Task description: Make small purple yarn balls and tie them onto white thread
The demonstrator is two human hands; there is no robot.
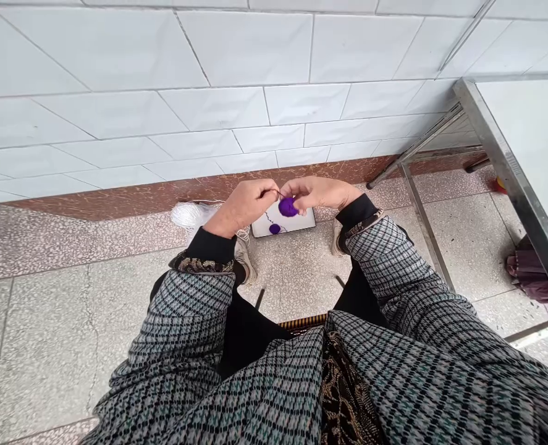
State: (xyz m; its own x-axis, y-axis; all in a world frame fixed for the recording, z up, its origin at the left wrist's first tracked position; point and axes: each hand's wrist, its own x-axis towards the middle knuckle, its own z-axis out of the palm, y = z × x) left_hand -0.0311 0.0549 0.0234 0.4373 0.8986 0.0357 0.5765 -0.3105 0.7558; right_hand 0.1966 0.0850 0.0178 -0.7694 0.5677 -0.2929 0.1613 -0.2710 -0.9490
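My right hand (317, 193) is closed round a ball of purple yarn (288, 207). A strand of the yarn runs from the ball to my left hand (249, 204), whose thumb and fingers pinch it. Both hands are in front of me, close together over a shallow white tray or box (301, 224) with a dark rim on the floor. In it lies a smaller purple ball (274, 229), with a thin dark strand beside it. Left of my left hand, a bundle of white yarn (186, 215) rests on the floor near my shoe.
Ahead stands a white tiled wall (236, 111) with a reddish-brown skirting (153, 194). At the right is a table with a metal frame (510, 154). Beneath it, a dark maroon cloth-like thing (531, 272) lies on the speckled floor (46, 321).
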